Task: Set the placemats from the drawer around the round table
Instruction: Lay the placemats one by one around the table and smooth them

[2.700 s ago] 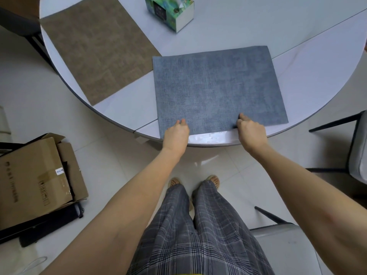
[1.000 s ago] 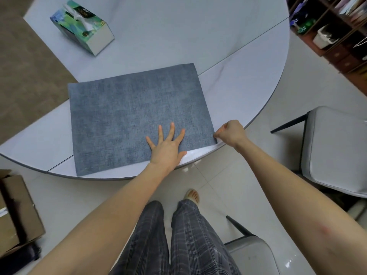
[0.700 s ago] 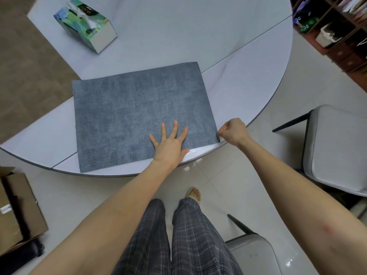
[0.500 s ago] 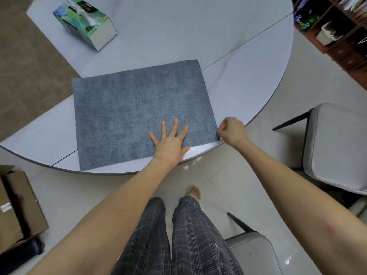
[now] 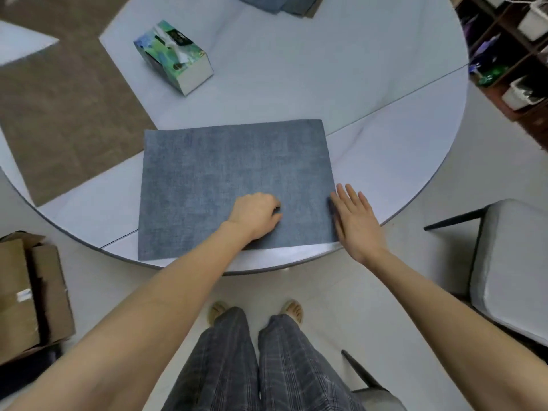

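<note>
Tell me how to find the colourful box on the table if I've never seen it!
Start at the round white table and look past the blue-grey placemat that lies under the person's left hand. Beyond the mat's far left corner, toward the middle of the table, sits the tissue box. It is the only boxy, raised thing there, printed green and blue, while its neighbours are flat mats.

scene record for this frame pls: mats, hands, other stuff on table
blue_mat: blue placemat flat on the round table, at its near edge
brown_mat: brown placemat flat, left of the blue one
left_hand: left hand rests on the blue placemat, fingers curled
right_hand: right hand flat, fingers straight, at the blue placemat's right edge
other: tissue box beyond the mats; stacked mats at the far edge
</note>
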`<act>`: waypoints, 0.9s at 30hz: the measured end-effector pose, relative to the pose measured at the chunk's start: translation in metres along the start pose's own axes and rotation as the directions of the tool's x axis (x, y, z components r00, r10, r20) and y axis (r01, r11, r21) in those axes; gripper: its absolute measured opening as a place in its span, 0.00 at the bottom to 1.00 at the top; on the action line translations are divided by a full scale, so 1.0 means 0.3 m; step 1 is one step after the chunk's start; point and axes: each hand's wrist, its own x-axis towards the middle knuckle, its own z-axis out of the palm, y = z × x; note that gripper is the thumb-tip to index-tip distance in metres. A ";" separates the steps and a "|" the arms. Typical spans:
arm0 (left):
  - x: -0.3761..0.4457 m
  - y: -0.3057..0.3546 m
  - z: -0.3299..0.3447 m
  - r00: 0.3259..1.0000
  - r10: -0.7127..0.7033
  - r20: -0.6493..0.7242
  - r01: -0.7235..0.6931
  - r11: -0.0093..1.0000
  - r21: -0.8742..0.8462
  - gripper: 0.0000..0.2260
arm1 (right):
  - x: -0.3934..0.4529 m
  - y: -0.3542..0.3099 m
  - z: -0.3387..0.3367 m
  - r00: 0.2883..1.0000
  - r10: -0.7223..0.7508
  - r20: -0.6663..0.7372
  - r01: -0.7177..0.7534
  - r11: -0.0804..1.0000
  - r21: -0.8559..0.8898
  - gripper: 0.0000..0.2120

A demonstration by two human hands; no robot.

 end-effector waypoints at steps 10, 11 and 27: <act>0.219 -0.320 -0.136 0.937 -0.210 -0.280 0.147 0.962 -0.231 0.13 | 0.612 -0.344 -0.035 0.993 -0.109 -0.054 0.112 0.992 0.059 0.27; 0.255 -0.333 -0.135 0.938 -0.195 -0.286 0.135 0.967 -0.218 0.14 | 0.652 -0.350 -0.021 0.994 -0.106 -0.029 0.108 0.992 0.059 0.27; 0.436 -0.361 -0.208 0.986 -0.060 -0.158 0.070 0.996 0.056 0.20 | 0.718 -0.226 -0.040 0.974 0.226 -0.023 -0.225 0.973 0.045 0.31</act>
